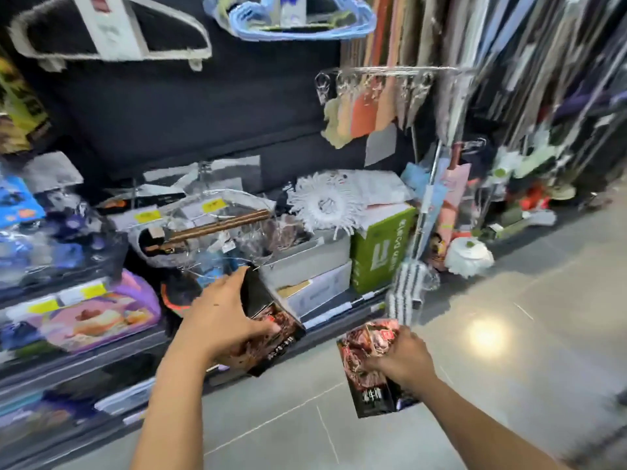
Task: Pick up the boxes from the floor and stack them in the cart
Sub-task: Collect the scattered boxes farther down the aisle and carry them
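Note:
My left hand [222, 320] grips a dark box [271, 329] printed with a reddish-brown food picture, held tilted in the air in front of the low shelf. My right hand [402, 359] holds a second box [364, 378] of the same print by its top, with white characters on the black lower part. Both boxes are off the grey floor [492, 385]. No cart is in view. The picture is motion-blurred.
Store shelving [84, 361] runs along the left, packed with bagged goods. A green carton [381, 252], grey boxes [305, 266] and mop heads [322, 205] stand behind the hands. Hanging hangers, mop poles [431, 212] and cloths crowd the back right.

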Tool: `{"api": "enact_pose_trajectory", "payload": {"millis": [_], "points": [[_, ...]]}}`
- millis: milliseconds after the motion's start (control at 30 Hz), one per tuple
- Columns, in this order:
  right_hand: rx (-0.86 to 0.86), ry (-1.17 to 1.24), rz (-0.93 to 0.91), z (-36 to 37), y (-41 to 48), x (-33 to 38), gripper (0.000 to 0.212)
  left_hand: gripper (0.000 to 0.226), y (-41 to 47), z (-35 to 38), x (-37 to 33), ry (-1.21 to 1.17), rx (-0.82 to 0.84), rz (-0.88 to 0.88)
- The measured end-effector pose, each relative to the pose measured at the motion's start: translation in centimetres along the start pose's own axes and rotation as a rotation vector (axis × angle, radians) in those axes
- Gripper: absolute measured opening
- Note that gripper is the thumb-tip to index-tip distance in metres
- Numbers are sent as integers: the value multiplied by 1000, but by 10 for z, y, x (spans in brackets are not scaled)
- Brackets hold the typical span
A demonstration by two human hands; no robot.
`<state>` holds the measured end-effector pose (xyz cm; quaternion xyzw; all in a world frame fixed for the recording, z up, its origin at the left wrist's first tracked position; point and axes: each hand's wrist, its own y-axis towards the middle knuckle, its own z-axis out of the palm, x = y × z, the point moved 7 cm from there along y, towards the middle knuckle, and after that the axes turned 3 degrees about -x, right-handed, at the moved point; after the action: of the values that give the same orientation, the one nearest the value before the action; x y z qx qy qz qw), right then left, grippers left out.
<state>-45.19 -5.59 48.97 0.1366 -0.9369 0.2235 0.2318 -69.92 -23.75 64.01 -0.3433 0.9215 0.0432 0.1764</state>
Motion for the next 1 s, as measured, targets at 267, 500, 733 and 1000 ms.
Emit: {"api": "enact_pose_trajectory", "payload": {"millis": [267,500,733,1000], "points": [[-116,395,342,-73,-24,-167,127,109,19,45,-148,28,115,291],[-278,411,507,-156,-78,-317,110,115,-13,117,-302,-78,231,445],[-428,440,711,-212,-134,-448,124,89,-59,170,-438,-110,240,682],[-546,568,916,-219,-202,-533,104,89,-110,222,-546,-120,343,880]]}}
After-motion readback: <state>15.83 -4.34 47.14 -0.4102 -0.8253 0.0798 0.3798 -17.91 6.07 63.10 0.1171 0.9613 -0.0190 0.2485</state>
